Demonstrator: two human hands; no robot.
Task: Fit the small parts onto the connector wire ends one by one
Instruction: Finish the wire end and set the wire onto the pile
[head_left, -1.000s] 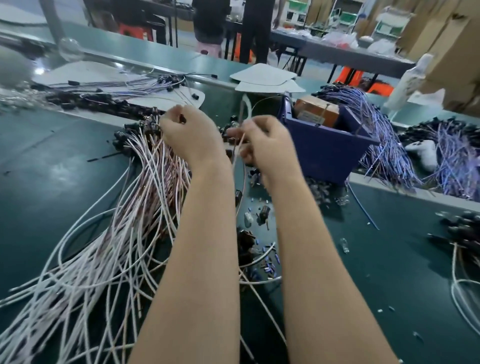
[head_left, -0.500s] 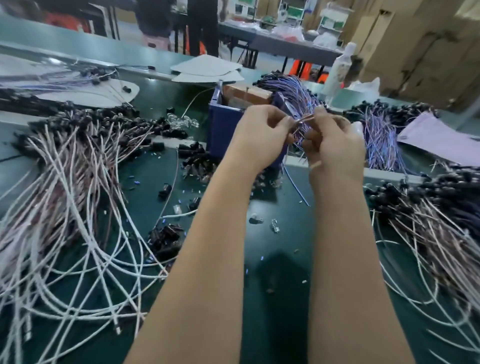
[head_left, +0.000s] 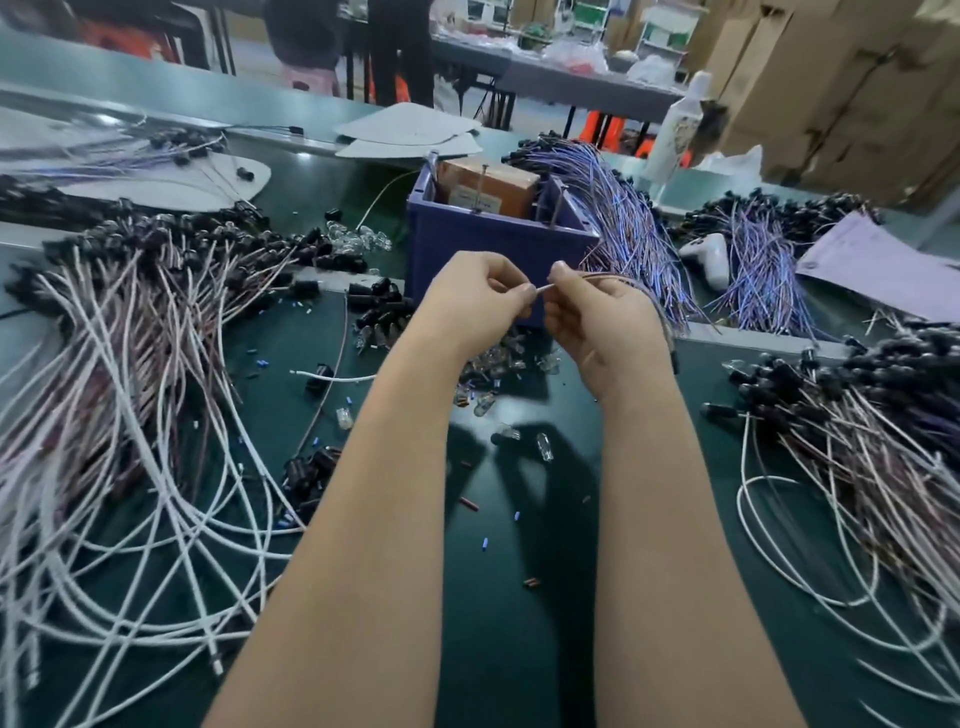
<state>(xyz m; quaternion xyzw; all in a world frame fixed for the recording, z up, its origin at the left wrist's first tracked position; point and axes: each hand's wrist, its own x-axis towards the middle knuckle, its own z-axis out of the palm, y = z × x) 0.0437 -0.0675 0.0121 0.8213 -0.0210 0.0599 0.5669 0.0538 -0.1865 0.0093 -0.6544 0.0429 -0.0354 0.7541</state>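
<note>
blue bin (head_left: 498, 244): brown box (head_left: 488, 187) inside | white bottle (head_left: 675, 130) behind | purple sheet (head_left: 878, 265) right | cartons (head_left: 841, 88) far right

This is a factory assembly floor for wire harnesses. A long green-topped bench (head_left: 519, 649) carries work in bulk. White and pink wires with black connectors lie in 2 piles, the left heap (head_left: 119, 389) and the right heap (head_left: 857, 441), and bundles of purple wires (head_left: 618, 208) lie farther off. Small clear parts (head_left: 498, 364) are scattered loose in the middle, near a blue plastic bin (head_left: 493, 244). Beyond the bench are another work table (head_left: 571, 83), people standing (head_left: 400, 47), and stacked cardboard cartons (head_left: 831, 78) at the far right.
</note>
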